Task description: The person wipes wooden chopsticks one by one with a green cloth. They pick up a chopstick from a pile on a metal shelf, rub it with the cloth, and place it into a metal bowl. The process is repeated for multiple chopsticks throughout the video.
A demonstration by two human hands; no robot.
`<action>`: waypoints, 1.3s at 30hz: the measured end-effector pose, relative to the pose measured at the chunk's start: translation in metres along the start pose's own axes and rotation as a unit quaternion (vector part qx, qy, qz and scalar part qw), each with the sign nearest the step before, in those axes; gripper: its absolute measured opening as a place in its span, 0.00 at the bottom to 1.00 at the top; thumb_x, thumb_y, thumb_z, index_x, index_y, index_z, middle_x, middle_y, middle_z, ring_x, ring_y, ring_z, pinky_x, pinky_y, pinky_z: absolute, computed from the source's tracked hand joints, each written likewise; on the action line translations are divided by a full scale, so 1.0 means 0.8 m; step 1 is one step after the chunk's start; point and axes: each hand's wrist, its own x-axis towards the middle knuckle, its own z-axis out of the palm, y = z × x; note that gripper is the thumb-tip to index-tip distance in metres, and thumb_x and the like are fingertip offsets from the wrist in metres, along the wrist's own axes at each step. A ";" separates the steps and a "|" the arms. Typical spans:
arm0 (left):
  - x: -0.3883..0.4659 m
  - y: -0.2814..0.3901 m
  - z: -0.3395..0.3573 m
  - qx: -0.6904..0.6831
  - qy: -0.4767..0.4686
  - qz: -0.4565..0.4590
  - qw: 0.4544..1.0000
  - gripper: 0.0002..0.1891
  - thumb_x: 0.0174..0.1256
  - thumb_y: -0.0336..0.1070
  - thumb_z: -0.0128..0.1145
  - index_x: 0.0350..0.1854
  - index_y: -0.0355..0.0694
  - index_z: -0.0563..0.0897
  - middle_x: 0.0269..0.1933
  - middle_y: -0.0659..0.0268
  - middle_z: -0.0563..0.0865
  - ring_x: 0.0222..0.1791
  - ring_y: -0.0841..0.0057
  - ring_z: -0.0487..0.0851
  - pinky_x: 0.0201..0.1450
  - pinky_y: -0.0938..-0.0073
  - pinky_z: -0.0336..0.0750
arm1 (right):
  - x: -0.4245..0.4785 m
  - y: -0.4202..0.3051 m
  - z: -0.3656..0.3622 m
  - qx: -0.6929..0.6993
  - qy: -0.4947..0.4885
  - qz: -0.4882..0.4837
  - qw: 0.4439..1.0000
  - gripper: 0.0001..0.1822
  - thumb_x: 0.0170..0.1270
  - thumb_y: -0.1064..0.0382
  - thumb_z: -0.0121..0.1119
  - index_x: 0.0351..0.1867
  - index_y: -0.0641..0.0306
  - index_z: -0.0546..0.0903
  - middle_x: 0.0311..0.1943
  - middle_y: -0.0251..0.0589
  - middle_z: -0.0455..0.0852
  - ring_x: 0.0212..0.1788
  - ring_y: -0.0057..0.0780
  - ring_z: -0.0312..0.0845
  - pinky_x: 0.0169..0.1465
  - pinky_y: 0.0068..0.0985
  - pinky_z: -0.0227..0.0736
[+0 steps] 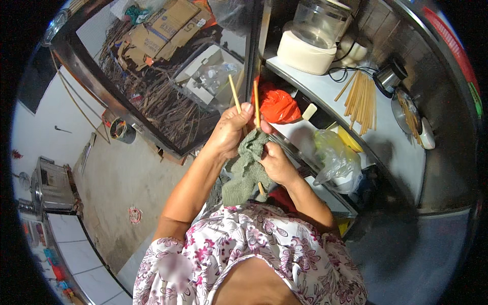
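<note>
My left hand (233, 127) grips a bamboo chopstick (234, 91), its upper end angled away from me. Against it, my right hand (280, 162) holds a grey-green cloth (246, 167) bunched around a second chopstick (256, 101). That stick's far end sticks out above the cloth, and a short piece of a stick shows below it near my right wrist. Folds of the cloth hang down toward my floral shirt (244, 228). Some of my fingers are hidden behind the cloth and sticks.
On the white shelf (400, 167) at right lie several chopsticks (362, 101), beside a metal bowl (406, 110) with more sticks and a cream kitchen appliance (307, 51). Below are a red plastic bag (280, 106) and a clear bag (339, 164). A framed mesh door (167, 146) stands ahead-left.
</note>
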 end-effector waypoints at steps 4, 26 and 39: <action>0.000 0.000 0.008 -0.048 0.026 0.002 0.999 0.16 0.66 0.46 0.45 0.33 0.36 0.74 0.23 0.62 0.78 0.25 0.72 0.78 0.35 0.75 0.74 | -0.006 -0.001 0.000 0.135 -0.022 0.053 0.989 0.07 0.63 0.68 0.47 0.39 0.67 0.75 0.34 0.27 0.76 0.37 0.15 0.69 0.43 0.18 0.66; 0.034 -0.008 -0.041 -0.124 0.139 0.125 0.975 0.12 0.66 0.45 0.46 0.29 0.42 0.69 0.18 0.68 0.71 0.19 0.75 0.70 0.26 0.75 0.69 | -0.011 0.005 -0.001 0.110 -0.070 0.124 0.984 0.10 0.62 0.70 0.48 0.44 0.69 0.73 0.38 0.31 0.77 0.40 0.17 0.72 0.47 0.19 0.67; 0.035 0.007 -0.033 -0.075 0.124 0.139 0.980 0.13 0.66 0.44 0.47 0.28 0.40 0.71 0.16 0.67 0.70 0.18 0.76 0.69 0.26 0.77 0.68 | 0.013 0.002 0.006 0.141 -0.043 0.095 0.985 0.13 0.56 0.75 0.43 0.42 0.67 0.74 0.35 0.32 0.78 0.35 0.19 0.73 0.42 0.21 0.70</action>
